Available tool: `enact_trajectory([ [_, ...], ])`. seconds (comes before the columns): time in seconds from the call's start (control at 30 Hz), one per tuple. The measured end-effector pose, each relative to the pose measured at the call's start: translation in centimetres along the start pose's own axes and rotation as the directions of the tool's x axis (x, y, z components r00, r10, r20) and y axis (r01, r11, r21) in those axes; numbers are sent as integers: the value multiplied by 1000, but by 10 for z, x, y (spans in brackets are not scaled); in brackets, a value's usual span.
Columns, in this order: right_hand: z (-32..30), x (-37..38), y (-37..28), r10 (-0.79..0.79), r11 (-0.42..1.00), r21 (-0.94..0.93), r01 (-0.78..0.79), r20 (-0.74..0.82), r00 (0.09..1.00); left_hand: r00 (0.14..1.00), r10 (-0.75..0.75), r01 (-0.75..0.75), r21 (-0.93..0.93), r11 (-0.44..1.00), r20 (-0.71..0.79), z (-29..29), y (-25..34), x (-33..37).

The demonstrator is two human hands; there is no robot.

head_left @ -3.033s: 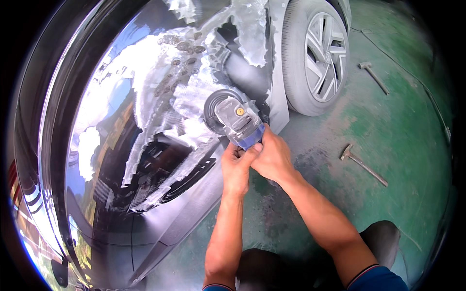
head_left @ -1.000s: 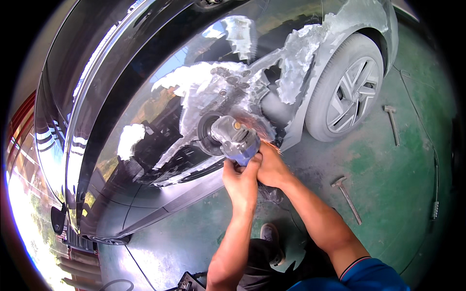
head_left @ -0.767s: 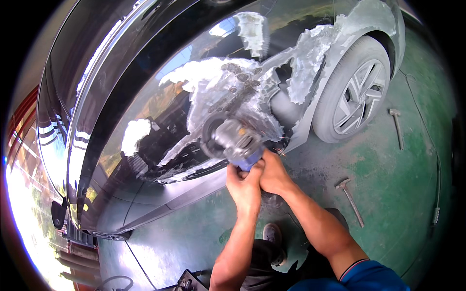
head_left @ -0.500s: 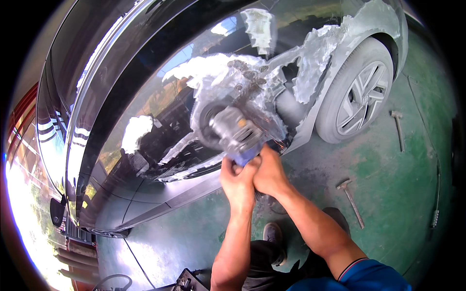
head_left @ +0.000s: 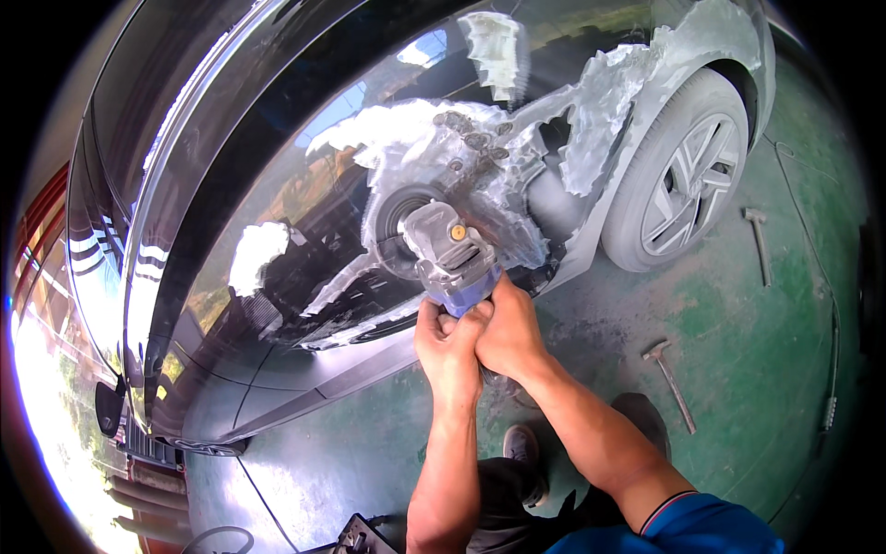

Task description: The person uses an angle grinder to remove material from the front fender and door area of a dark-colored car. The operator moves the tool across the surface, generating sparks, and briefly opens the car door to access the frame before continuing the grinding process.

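Both my hands are wrapped round the blue body of an angle grinder (head_left: 449, 242). My left hand (head_left: 449, 343) grips its left side, and my right hand (head_left: 509, 325) holds the right side, the two touching each other. The grinder's grey head has a yellow button, and its round disc lies at or very near the lower door of a dark car (head_left: 208, 360). Bare, shiny ground metal (head_left: 406, 129) spreads round the disc in ragged patches, with several dark dents above it. Whether the disc touches the panel I cannot tell.
To the right stands the dusty rear wheel (head_left: 683, 175). Two hammers lie on the green floor, one (head_left: 759, 245) near the wheel and another (head_left: 670, 383) closer to me. A thin cable (head_left: 812, 240) runs down the far right. A black box-like item (head_left: 355, 535) sits at the lower edge.
The grinder has shifted very slightly left with my hands. Its head, blurred before, now looks sharp, and the orange sparks at its right are gone.
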State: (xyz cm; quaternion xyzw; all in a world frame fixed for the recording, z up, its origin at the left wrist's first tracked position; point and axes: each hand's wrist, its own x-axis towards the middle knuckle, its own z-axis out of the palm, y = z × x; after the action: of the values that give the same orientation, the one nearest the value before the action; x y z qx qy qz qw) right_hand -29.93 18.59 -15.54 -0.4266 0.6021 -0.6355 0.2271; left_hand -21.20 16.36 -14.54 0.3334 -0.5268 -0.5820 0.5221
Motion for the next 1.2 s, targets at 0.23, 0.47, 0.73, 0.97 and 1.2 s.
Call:
enact_trajectory([
  [0.23, -4, -9, 8, -11, 997, 78, 11, -5, 1000, 999, -6, 7, 41, 999, -33, 4, -7, -8],
  [0.47, -18, 4, 9, -21, 996, 88, 27, -69, 997, 999, 26, -29, 141, 990, 21, 27, 8, -2],
  [0.73, -40, 4, 3, -48, 995, 83, 50, -28, 998, 1000, 16, -16, 71, 997, 2, 45, 2, -9],
  [0.97, -46, 2, 19, 14, 996, -90, -11, 25, 1000, 993, -97, 102, -68, 992, 68, 34, -20, -11],
  [1.2, -65, -33, 55, 172, 985, 55, -164, -231, 958, 899, -318, 279, 165, 946, 301, 53, -31, -22],
])
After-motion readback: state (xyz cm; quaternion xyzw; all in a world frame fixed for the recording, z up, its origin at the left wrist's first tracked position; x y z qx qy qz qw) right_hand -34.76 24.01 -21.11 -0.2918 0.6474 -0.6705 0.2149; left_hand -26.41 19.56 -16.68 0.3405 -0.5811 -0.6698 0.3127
